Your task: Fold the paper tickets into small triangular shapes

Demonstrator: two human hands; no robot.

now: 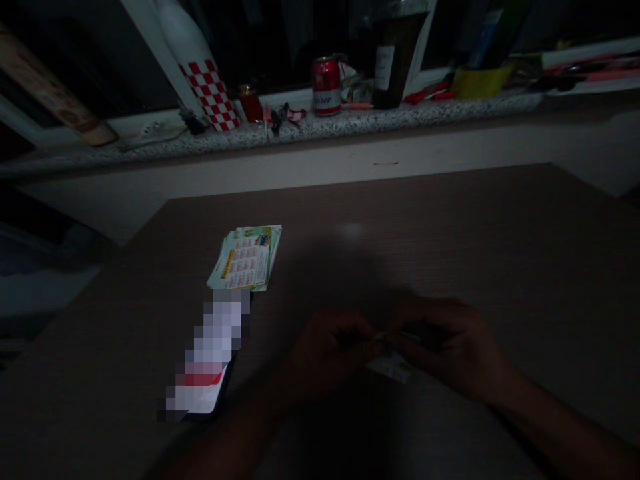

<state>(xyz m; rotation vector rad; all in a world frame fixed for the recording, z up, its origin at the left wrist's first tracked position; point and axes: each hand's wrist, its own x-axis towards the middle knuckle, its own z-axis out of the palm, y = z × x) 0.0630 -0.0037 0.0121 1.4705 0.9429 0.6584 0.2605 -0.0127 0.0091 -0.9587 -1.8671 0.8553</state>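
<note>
Near the front middle of the table, my left hand (336,343) and my right hand (443,340) meet with their fingertips close together. Both pinch a small printed paper card (393,368), pale with greenish print. Part of it shows below the fingertips; a thin edge shows above, so it may be folded, but the dimness hides the detail. To the left lies a stack of printed cards (245,260), green and white with rows of orange print. Just below the stack, a phone (213,360) lies with its lit screen facing up, mostly blurred out.
The brown wooden table (475,233) stands against a wall below a speckled stone sill (280,130). Along the sill are a red-and-white checked bottle (210,87), a red can (327,87), a dark bottle (387,73) and a yellow container (483,81). The room is very dim.
</note>
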